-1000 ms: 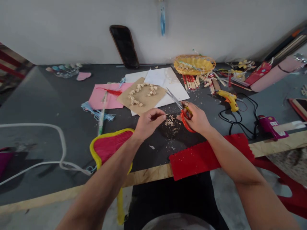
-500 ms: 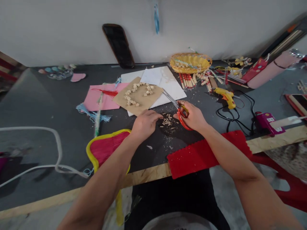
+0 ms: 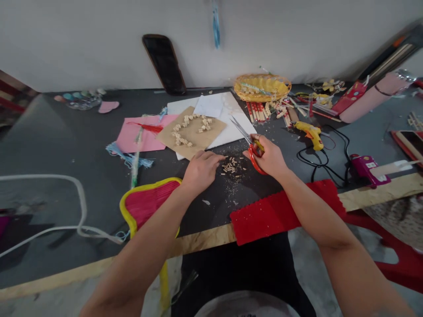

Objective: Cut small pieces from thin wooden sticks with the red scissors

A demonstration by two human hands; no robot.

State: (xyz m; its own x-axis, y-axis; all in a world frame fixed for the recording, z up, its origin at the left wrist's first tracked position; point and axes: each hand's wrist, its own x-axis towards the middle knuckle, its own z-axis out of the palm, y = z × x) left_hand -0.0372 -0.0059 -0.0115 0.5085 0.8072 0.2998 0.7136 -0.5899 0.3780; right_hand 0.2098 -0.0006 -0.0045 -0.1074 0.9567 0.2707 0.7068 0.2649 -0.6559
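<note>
The right hand (image 3: 269, 157) holds silver-bladed scissors with red-and-yellow handles (image 3: 243, 131). The left hand (image 3: 201, 172) reaches, fingers together, to small pale wooden pieces (image 3: 229, 167) scattered on the dark grey tabletop (image 3: 82, 141) between both hands; whether it pinches one, I cannot tell. Brown square paper (image 3: 194, 149) lies just beyond.

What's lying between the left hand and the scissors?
In the head view, a loose scatter of small pale pieces lies on the dark tabletop between the left hand and the scissors.
</note>
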